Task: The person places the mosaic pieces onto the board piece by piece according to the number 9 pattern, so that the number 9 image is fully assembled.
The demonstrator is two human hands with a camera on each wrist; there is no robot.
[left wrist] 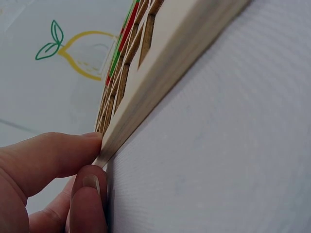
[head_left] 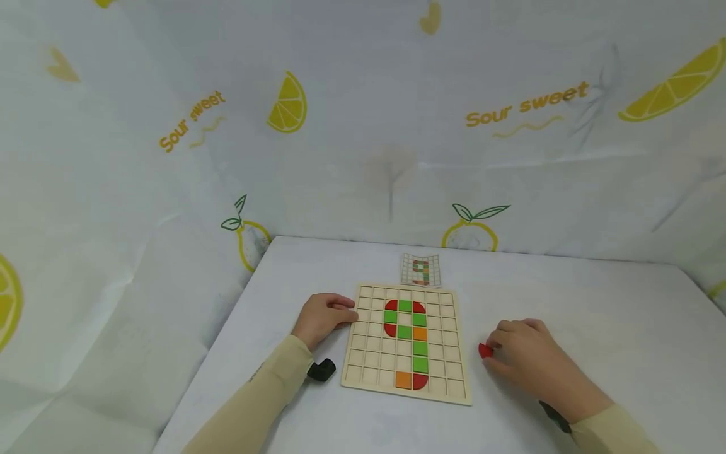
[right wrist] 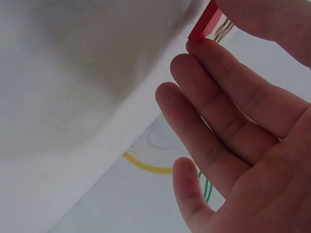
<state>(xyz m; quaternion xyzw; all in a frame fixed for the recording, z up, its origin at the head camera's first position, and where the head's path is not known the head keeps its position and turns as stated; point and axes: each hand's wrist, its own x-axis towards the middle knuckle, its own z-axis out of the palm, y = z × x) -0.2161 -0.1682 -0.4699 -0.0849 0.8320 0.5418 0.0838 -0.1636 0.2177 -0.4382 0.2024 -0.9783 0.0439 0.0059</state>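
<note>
A wooden grid board [head_left: 374, 359] lies on the table with red, green and orange pieces set in some squares, forming a 9-like shape. My left hand [head_left: 324, 318] grips the board's left edge; the left wrist view shows the thumb [left wrist: 53, 155] on the rim [left wrist: 141, 97] and curled fingers against its side. Right of the board, my right hand [head_left: 524, 350] pinches a red piece [head_left: 484, 350] with a rounded edge. In the right wrist view, this red piece [right wrist: 205, 22] sits between thumb and index fingertip, while the other fingers extend loosely.
Behind the board, a small pattern card [head_left: 420, 271] shows a similar coloured figure on a grid. The white table [head_left: 317, 265] ends at a hanging white cloth [head_left: 351, 183] printed with lemons and lettering. Dark straps or devices [head_left: 321, 370] sit at the wrists.
</note>
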